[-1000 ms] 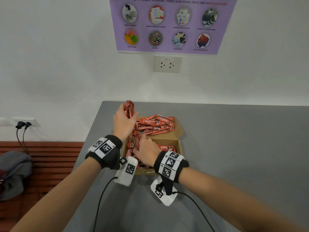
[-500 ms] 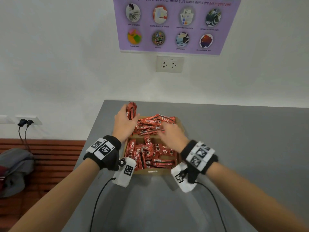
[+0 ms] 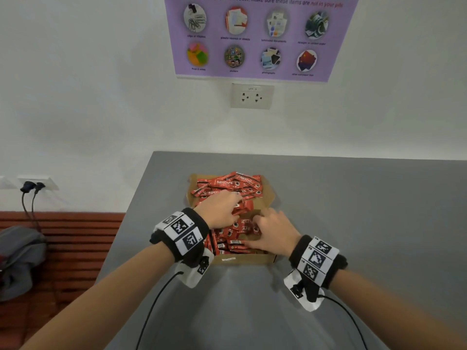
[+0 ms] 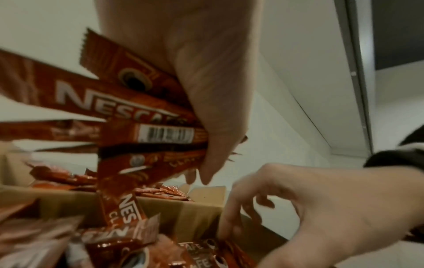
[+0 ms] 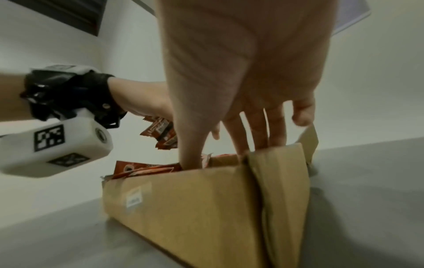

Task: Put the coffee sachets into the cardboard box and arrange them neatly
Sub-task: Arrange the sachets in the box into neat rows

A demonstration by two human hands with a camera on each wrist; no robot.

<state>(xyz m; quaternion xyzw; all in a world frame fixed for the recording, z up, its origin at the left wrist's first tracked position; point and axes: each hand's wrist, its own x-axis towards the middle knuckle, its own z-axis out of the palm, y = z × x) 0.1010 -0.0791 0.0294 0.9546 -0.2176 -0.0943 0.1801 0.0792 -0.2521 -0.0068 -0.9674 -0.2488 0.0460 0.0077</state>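
Red Nescafé coffee sachets [image 3: 235,238] filled the open cardboard box [image 3: 242,258], some lying loose in its near compartment under the fingers and a heap [image 3: 227,184] on the flap beyond them. The left hand [image 3: 219,210] clutched a fanned bundle of sachets [image 4: 142,119], fingers curled round their ends, held above the box. Just beside it, the right hand [image 3: 271,233] reached down into the near compartment, its fingers [image 5: 254,130] fairly straight and spread, tips pressing on the sachets there; it gripped nothing. The box sat on a grey table [image 3: 353,223], below a wall socket [image 3: 252,96] and a purple poster [image 3: 257,39].
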